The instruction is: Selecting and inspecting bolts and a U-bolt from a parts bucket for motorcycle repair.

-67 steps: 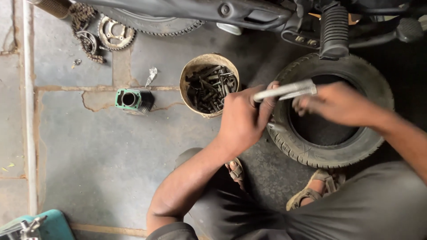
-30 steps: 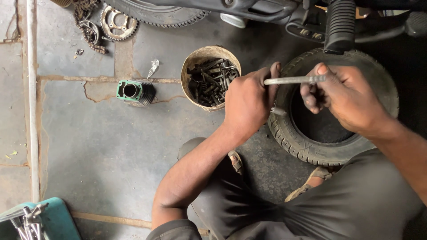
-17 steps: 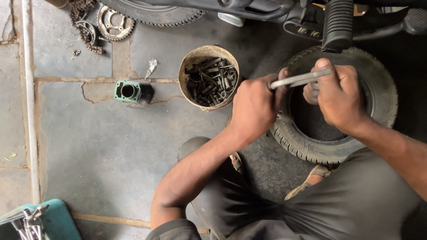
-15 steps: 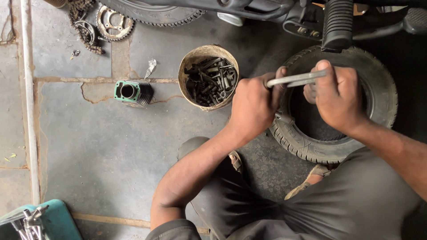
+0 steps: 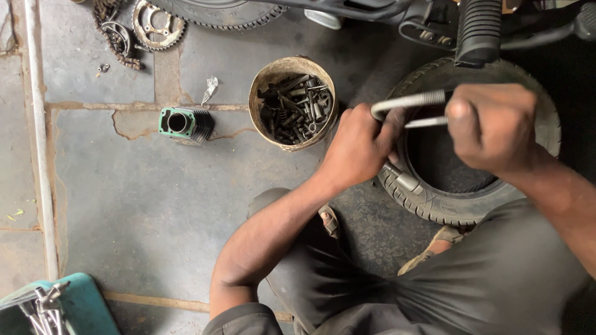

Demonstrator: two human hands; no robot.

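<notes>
Motorcycle repair workshop, work done at floor level. Stained, cracked concrete floor (image 5: 136, 205). Worn tyre (image 5: 434, 205) lies flat on it; round tub of loose bolts and springs (image 5: 293, 102) just beside. Finned engine cylinder (image 5: 185, 124) further left. Drive chain and sprocket (image 5: 152, 25) at the floor's far edge, near a motorcycle's wheel and footpeg (image 5: 478, 31). Teal tool tray (image 5: 81, 304) at near-left corner.

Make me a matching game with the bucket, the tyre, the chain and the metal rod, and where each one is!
Things:
1. bucket
2. tyre
3. chain
4. metal rod

Places:
A. top left corner of the floor
B. held in both hands, left hand and right hand
C. full of bolts, left of the tyre
D. flat on the floor under the hands

Pairs: 1-C, 2-D, 3-A, 4-B
</notes>
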